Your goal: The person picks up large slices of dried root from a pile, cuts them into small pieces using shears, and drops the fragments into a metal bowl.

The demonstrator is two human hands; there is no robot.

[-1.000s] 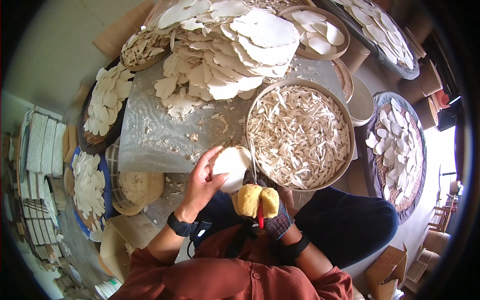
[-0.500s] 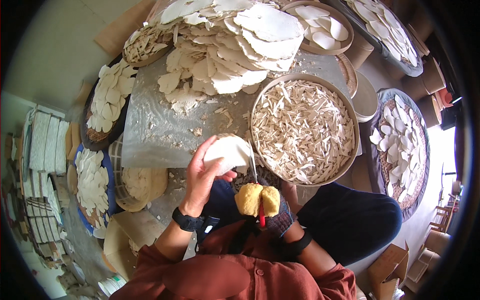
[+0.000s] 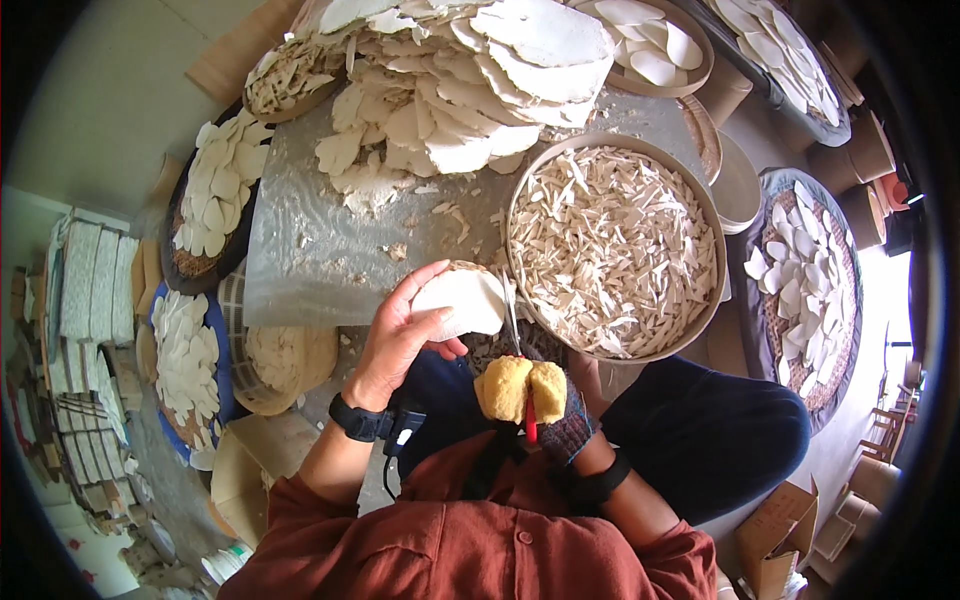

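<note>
My left hand (image 3: 385, 345) grips a flat, cream-white slice (image 3: 460, 304) with a rounded outline, thumb over its face and fingers behind. Along the right edge of this slice run the metal blades of a pair of scissors (image 3: 512, 305). My right hand (image 3: 572, 425), in a dark knitted glove, is closed around the scissors' handles. Thick yellow foam (image 3: 503, 388) pads the handles, and a bit of red shows below it. The foam hides most of my right fingers. Just beyond the blades stands a round shallow tray (image 3: 716, 235) full of small pale trimmings (image 3: 610, 250).
A tall heap of large pale slices (image 3: 500, 85) covers the back of the metal-topped table (image 3: 290, 260). Trays of rounded pieces (image 3: 805, 280) stand to the right, with more (image 3: 185, 360) at the left. A cardboard box (image 3: 778, 535) lies at lower right.
The view has shifted slightly. The slice has turned a little in my left hand, and its right edge still lies at the scissor blades.
</note>
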